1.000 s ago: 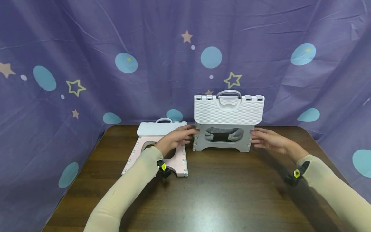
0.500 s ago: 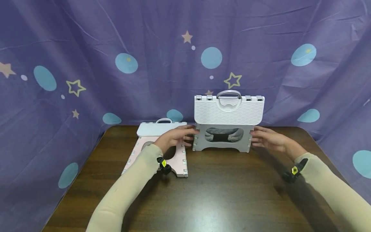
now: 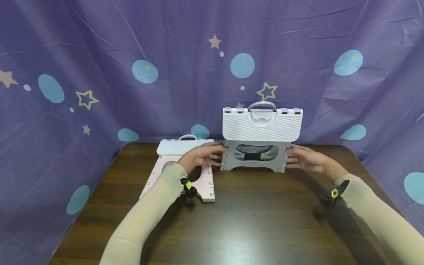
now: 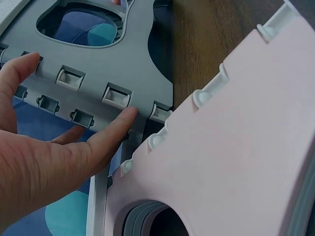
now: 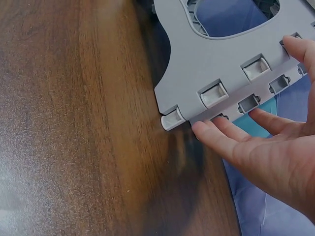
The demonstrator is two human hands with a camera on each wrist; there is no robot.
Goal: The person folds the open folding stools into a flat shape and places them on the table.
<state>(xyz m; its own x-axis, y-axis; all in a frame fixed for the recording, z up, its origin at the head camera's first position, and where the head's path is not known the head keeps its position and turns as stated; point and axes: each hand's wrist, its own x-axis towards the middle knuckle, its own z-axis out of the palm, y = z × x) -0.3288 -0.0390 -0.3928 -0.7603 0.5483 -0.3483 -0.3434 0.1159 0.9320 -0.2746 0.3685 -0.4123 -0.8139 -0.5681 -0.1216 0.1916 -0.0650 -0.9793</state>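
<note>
A grey folding step stool with a white woven-texture top stands upright and partly unfolded at the back of the table. Its grey leg panel has an oval opening. My left hand touches the stool's left side with spread fingers. In the left wrist view, the fingers lie along the hinged side edge. On the opposite side, my right hand touches the right edge; in the right wrist view its fingers lie beside the hinge slots. A pink folding stool lies partly under my left forearm.
Dark brown wooden table with rounded back corners. A purple curtain with stars and dots hangs close behind both stools. The pink stool's white top lies toward the curtain.
The grey stool appears very slightly higher or farther back than half a second ago, with both hands still at its sides. The right wrist has shifted a little left. The pink stool has not moved.
</note>
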